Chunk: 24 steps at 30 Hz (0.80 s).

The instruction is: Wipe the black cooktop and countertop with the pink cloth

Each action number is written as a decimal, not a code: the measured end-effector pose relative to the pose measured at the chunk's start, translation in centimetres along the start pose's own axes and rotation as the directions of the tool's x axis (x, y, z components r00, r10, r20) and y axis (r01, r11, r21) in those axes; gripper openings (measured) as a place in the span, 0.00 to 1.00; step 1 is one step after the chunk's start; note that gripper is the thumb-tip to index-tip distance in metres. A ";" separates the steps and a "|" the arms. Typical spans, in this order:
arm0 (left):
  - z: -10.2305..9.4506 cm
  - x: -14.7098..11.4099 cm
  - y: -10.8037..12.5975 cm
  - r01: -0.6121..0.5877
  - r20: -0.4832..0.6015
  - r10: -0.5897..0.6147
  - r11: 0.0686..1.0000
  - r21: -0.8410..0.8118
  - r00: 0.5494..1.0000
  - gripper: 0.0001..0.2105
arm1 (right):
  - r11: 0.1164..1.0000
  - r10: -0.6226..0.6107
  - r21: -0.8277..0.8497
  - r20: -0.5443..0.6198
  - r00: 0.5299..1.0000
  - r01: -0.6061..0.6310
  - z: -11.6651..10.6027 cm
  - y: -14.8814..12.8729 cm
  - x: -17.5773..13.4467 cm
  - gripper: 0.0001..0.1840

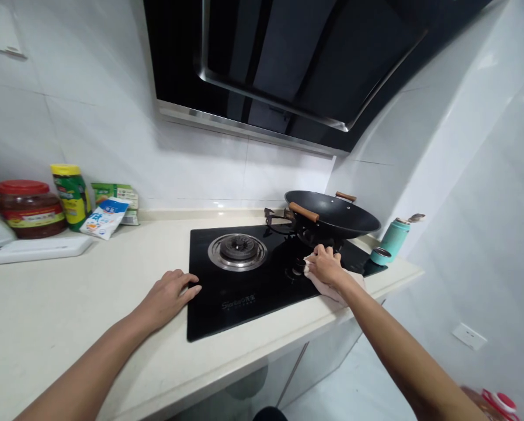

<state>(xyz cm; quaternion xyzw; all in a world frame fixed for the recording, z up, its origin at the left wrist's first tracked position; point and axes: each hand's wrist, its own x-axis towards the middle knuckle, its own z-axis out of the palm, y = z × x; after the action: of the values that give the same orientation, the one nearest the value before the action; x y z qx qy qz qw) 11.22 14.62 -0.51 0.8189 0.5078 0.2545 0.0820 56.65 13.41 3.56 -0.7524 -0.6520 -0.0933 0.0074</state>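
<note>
My right hand (pixel 326 264) presses a pale pink cloth (pixel 332 287) onto the black glass gas stove (pixel 226 286), beside a control knob (pixel 298 266). Its fingers are curled over the cloth. My left hand (pixel 172 295) rests on the counter with fingers stretched out, the tips at the stove's left edge. It holds nothing. Between the hands lies the left burner (pixel 238 251), bare, with a steel ring. A black wok (pixel 332 213) with wooden handles sits over the right burner, just behind my right hand. A dark pan support (pixel 276 221) stands at the stove's back.
A range hood (pixel 262 70) hangs low over the stove. At left on the counter are a red-lidded jar (pixel 31 210), a green-yellow bottle (pixel 72 199), a salt-like packet (pixel 106 216) and a white flat box (pixel 42 249). A turquoise bottle (pixel 394 238) stands at right.
</note>
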 end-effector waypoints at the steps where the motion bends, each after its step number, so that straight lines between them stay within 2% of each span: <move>1: 0.0 0.0 0.0 -0.001 -0.002 0.001 1.000 0.001 1.000 0.25 | 1.000 0.024 0.006 0.007 1.000 -0.024 -0.2 -0.1 0.2 0.19; 8: 0.2 -0.1 -0.1 0.004 -0.015 -0.004 1.000 -0.003 1.000 0.24 | 0.993 0.117 0.020 0.060 0.991 -0.118 -0.9 -1.5 4.1 0.20; 16: 0.3 0.0 0.0 0.003 -0.010 -0.003 1.000 0.007 1.000 0.22 | 0.998 0.000 0.057 0.227 0.974 -0.014 -1.5 -2.4 9.2 0.13; 20: 0.6 -0.2 0.0 0.005 -0.024 -0.005 1.000 0.012 1.000 0.22 | 0.998 -0.031 0.052 0.174 0.984 0.022 -0.6 -3.1 11.3 0.15; 24: 0.5 -0.3 0.1 -0.016 -0.029 0.016 1.000 0.013 0.999 0.20 | 0.996 -0.068 0.071 0.103 0.992 0.061 0.6 -5.0 14.1 0.18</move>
<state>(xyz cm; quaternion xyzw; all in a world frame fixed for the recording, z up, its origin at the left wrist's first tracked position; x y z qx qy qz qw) 11.41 14.36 -1.05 0.8197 0.5041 0.2636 0.0672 53.66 28.02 4.52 -0.7342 -0.6782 -0.0312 -0.0045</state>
